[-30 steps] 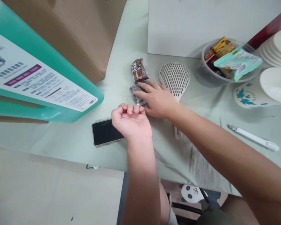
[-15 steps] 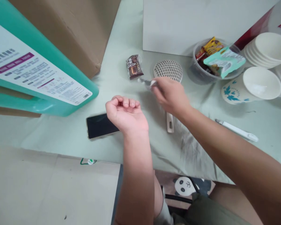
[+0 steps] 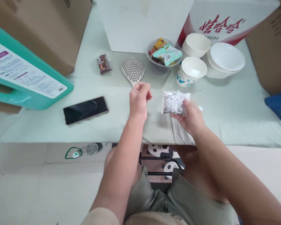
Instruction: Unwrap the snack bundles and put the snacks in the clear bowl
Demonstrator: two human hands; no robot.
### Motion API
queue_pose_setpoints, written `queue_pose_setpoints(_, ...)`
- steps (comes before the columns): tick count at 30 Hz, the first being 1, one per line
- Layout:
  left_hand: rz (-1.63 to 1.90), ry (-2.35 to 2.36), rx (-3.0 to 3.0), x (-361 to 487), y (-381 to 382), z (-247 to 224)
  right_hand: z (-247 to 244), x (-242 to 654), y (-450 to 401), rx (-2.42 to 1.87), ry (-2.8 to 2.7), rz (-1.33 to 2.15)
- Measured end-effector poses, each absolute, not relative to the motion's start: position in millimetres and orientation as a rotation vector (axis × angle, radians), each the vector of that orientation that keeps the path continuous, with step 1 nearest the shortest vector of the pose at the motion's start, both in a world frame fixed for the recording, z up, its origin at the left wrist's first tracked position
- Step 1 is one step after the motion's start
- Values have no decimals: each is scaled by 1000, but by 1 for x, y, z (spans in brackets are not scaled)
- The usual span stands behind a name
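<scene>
My right hand (image 3: 192, 117) pinches a shiny, crinkled silvery packet (image 3: 174, 102) between thumb and fingers, above the cloth near the table's front edge. To its left, my left hand (image 3: 140, 98) is closed, its fingers curled in, and nothing shows in it. Under that hand runs the handle of a pale perforated skimmer (image 3: 133, 69), mostly hidden. A brown cocoa packet (image 3: 104, 64) lies left of the skimmer's head. The phone (image 3: 86, 110), screen dark, rests further left.
Behind the skimmer, a plastic tub (image 3: 161, 67) holds several wrapped snacks. Paper cups (image 3: 184, 78) and white bowls (image 3: 221, 73) stand at the back right. A green jug (image 3: 49, 103) and cardboard box (image 3: 70, 62) occupy the left. A white box (image 3: 131, 37) stands behind.
The view has shifted and taken in more on the right. My right hand has moved away from the skimmer, bringing the packet's broad side into view. My left hand has turned from palm up.
</scene>
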State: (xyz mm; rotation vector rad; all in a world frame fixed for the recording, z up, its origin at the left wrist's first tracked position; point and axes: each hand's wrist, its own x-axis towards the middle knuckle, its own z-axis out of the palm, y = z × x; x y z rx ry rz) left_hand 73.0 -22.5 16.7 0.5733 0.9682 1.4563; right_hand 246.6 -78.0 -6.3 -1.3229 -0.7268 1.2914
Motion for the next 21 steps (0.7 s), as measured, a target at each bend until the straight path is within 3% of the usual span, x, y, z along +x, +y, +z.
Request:
queue_pose_setpoints(5, 1298, 1132, 830, 106, -42, 1, -32, 268, -96, -1275, -673, 1347)
queue_pose_setpoints(21, 1015, 929, 1078, 111, -25, -31, -59, 270, -75, -1191, -858, 1309)
